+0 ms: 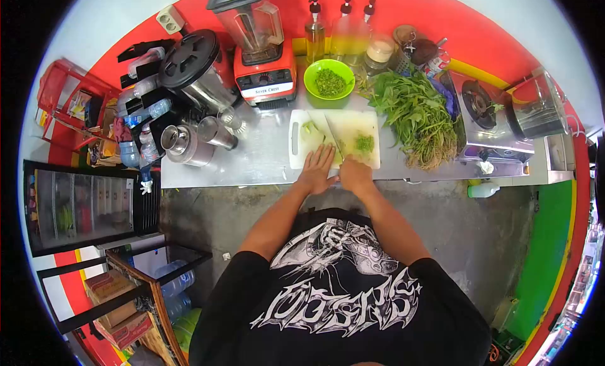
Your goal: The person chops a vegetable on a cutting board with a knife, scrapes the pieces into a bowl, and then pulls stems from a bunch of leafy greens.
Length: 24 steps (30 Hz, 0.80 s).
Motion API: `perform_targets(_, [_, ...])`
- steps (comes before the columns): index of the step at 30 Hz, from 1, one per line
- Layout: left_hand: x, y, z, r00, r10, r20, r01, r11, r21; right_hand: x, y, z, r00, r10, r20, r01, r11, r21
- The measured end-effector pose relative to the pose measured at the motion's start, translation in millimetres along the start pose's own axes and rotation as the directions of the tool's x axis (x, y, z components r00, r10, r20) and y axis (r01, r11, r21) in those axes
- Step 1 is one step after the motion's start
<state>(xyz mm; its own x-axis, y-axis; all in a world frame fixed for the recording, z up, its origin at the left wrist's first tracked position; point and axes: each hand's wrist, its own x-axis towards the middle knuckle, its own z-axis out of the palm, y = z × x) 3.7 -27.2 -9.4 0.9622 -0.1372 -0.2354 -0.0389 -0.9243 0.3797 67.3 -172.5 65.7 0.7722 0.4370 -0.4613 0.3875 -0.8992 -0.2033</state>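
A white cutting board (299, 158) lies at the front edge of the metal counter. My right hand (356, 174) is closed around the handle of a knife (334, 133), whose blade points away from me across the board. Just left of the blade, my left hand (318, 169) rests on the board with its fingers stretched out, close to a bit of green stem. Chopped greens (364, 143) form a small pile right of the knife. A pale green piece (309, 128) lies at the board's upper left. Behind the board stands a lime-green bowl (309, 82) of chopped greens.
A big bunch of leafy greens (413, 108) with roots lies right of the board, beside a gas stove (476, 108). At the back are a red blender (265, 76) and pump bottles (315, 35). Metal shakers (183, 144) and a lidded steel container (201, 76) stand left.
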Motion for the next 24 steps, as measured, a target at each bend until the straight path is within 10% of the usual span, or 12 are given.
perform_targets(24, [-2, 3, -1, 1.0, -0.008, -0.025, 0.008, 1.0, -0.011, -2, 0, 10, 0.999, 0.029, 0.018, -0.031, 0.996, 0.087])
